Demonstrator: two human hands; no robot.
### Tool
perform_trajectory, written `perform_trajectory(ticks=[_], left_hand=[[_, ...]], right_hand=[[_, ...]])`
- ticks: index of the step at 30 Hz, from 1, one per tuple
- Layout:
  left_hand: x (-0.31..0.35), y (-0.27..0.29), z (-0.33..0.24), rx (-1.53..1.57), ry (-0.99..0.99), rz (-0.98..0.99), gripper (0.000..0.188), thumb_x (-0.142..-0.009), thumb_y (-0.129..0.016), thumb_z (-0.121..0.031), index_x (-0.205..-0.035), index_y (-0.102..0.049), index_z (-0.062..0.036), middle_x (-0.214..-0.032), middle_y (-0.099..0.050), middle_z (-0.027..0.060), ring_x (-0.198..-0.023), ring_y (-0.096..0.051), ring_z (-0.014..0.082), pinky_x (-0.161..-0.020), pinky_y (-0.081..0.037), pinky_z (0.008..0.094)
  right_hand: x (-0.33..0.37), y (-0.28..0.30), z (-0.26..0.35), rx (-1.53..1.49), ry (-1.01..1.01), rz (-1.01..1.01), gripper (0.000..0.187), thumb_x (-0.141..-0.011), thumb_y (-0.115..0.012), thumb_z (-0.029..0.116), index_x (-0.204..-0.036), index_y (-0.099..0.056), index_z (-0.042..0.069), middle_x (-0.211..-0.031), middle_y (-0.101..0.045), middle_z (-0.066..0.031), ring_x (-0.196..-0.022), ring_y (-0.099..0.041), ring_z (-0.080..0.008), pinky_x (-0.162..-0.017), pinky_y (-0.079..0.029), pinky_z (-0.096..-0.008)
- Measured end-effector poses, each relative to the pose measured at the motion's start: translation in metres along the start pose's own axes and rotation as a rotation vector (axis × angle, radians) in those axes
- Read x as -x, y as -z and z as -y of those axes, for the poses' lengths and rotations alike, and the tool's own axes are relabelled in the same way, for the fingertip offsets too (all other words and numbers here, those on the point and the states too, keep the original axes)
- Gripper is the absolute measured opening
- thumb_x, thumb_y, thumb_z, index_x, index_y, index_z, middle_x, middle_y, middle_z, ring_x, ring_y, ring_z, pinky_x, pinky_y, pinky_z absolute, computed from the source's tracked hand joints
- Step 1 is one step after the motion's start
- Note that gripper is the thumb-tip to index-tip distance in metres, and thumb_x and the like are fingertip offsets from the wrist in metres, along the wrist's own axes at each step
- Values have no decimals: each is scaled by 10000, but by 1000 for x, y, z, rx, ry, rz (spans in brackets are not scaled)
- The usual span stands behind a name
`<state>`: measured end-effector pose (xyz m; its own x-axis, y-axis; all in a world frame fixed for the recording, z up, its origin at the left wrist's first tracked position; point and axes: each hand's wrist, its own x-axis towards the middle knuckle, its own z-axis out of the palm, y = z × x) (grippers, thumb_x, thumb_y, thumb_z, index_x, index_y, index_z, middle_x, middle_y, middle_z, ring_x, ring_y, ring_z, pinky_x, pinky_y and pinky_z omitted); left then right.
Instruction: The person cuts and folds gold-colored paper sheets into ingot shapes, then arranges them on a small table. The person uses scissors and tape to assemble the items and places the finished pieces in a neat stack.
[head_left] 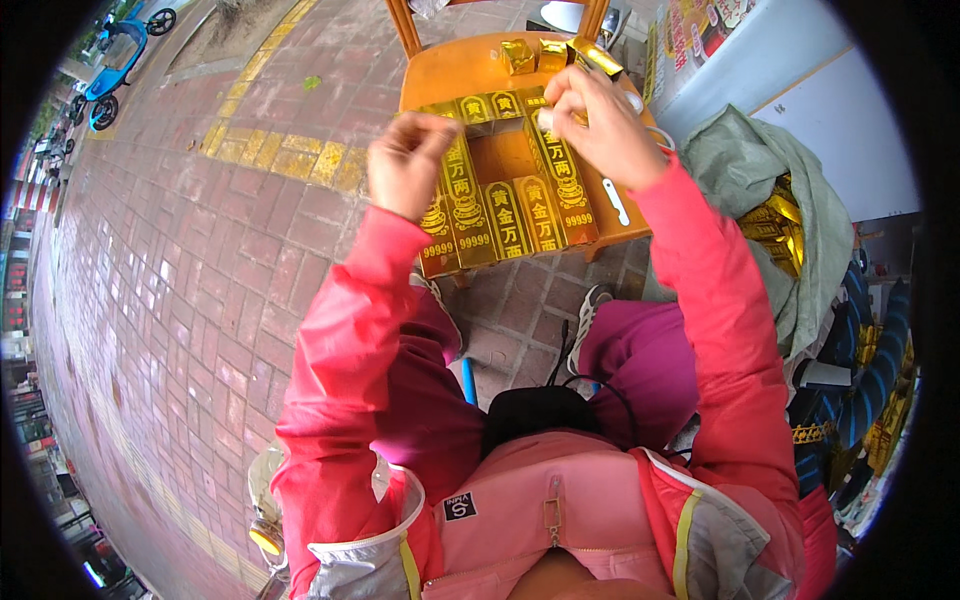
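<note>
Over a wooden chair's seat (440,70), my left hand (408,165) hovers with its fingers curled together, slightly blurred. Whatever it may hold is too small to make out. Higher and to the right, my right hand (605,125) is pinched, with a small white piece (546,119) at its fingertips whose kind I cannot tell. Beneath both hands, flat gold printed cardboard strips (520,215) form a frame around an opening where brown (500,157) shows. A white-handled tool (615,202), perhaps a small knife, lies at the seat's right side.
Small gold boxes (518,57) stand at the seat's back. A grey-green sack (735,155) holding gold pieces (775,225) slumps right of the chair, near a white panel (850,140). Brick paving (240,300) spreads left, and a blue scooter (115,65) stands far left.
</note>
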<state>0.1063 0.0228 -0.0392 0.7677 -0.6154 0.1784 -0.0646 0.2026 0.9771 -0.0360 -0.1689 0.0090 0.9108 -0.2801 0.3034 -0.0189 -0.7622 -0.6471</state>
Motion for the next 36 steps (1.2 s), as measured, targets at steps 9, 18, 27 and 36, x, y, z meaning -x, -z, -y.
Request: perform_trajectory(ticks=[9,18,27,36], left_hand=[[-60,42,60,-454,157,-220,144,-824,-724,-127,-804,-650,-5,-733,-639,9,-628,-540,62,-584,-446,223],[-64,42,70,-438,138,-202,162,-821,-724,-133,-810,-646,9,-728,-633,12,-625,-537,64,-572,-439,219],[-46,44,36,-366,99,-218,117,-842,-706,-108,-832,-650,-6,-769,-629,-8,-697,-536,56,-643,-428,204],[127,48,-102,-352,-590,-393,44,-833,-601,4,-866,-611,-24,-971,-535,80,-964,-472,198,-816,-383,313]], right_hand=[[-53,-31,-73,567,-88,-64,250,-794,-705,336,-866,-629,109,-853,-599,-119,-946,-525,-282,-871,-363,-394],[-56,-34,-80,549,-49,-132,264,-785,-707,353,-749,-614,108,-751,-642,-70,-896,-577,-235,-861,-371,-388],[-38,-22,-54,499,-31,-203,199,-792,-701,265,-800,-597,95,-775,-587,-92,-841,-568,-276,-865,-410,-404],[88,73,113,170,367,-377,143,-676,-709,108,-772,-611,148,-677,-493,19,-698,-459,-183,-689,-367,-327]])
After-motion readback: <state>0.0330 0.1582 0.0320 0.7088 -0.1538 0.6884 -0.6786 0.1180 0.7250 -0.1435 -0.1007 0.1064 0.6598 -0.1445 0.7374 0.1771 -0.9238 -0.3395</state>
